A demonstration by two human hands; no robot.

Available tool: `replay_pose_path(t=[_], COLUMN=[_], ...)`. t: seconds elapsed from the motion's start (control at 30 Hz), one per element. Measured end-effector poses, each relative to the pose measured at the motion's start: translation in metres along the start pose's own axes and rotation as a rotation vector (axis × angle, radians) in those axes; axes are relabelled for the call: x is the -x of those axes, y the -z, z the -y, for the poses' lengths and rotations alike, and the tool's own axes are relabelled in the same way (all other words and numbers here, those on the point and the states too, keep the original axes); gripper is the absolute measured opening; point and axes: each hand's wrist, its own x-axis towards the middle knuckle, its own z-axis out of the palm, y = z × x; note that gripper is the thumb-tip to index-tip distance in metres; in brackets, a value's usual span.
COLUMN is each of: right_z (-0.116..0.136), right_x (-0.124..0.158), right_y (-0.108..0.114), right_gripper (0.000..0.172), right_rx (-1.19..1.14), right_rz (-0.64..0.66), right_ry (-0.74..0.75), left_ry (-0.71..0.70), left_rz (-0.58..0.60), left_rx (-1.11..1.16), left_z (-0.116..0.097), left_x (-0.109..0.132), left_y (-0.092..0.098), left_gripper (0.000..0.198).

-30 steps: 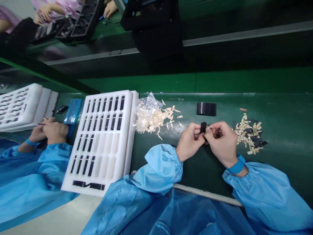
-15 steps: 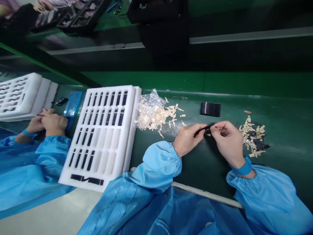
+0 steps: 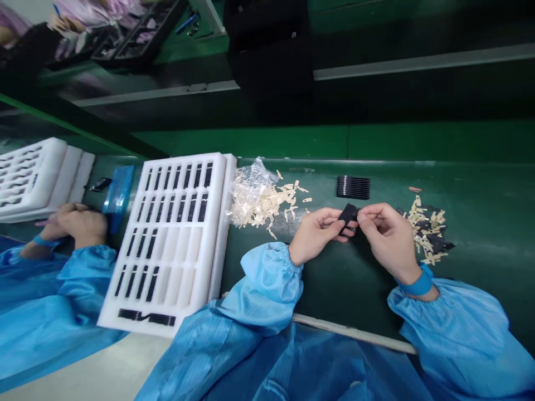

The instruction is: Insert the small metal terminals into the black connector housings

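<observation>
My left hand [image 3: 313, 234] grips a small flat black rectangular piece [image 3: 346, 216] between thumb and fingers, its broad face tilted up. Close against that piece's right end, the thumb and forefinger of my right hand [image 3: 387, 236] are pinched together; what they hold, if anything, is too small to make out. Just beyond my hands lies a neat row of thin black strips [image 3: 353, 187] with a shiny band near one end. To the right of my right hand is a loose pile of cream-coloured tabs and black scraps [image 3: 430, 231].
Cream tabs [image 3: 259, 203] spill from a clear plastic bag [image 3: 256, 175] left of my hands. Further left, a white foam tray [image 3: 167, 328] holds black strips in slots. A co-worker's hands [image 3: 79, 225] are beside another foam tray stack [image 3: 54, 167]. A shelf edge [image 3: 397, 65] runs across the back.
My left hand has turned the black piece so its broad face shows, and its fingers have spread beneath it. My right hand stays pinched by its end. The view has shifted slightly.
</observation>
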Motion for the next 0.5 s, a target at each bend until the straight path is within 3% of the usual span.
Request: replay_pose_path(t=[0.27, 0.5], right_z=[-0.0011, 0.0022], right_x=[0.0, -0.0001], right_y=[-0.0017, -0.0001], right_gripper=[0.024, 0.019], right_rx=[-0.077, -0.073], right_rz=[0.028, 0.02], right_ry=[-0.079, -0.084], left_ry=[-0.014, -0.027], left_rz=[0.007, 0.024], left_rx=[-0.037, -0.056], left_z=[0.0034, 0.0001], left_x=[0.0009, 0.0025], left_y=[-0.0007, -0.0005], left_gripper=[0.051, 0.046])
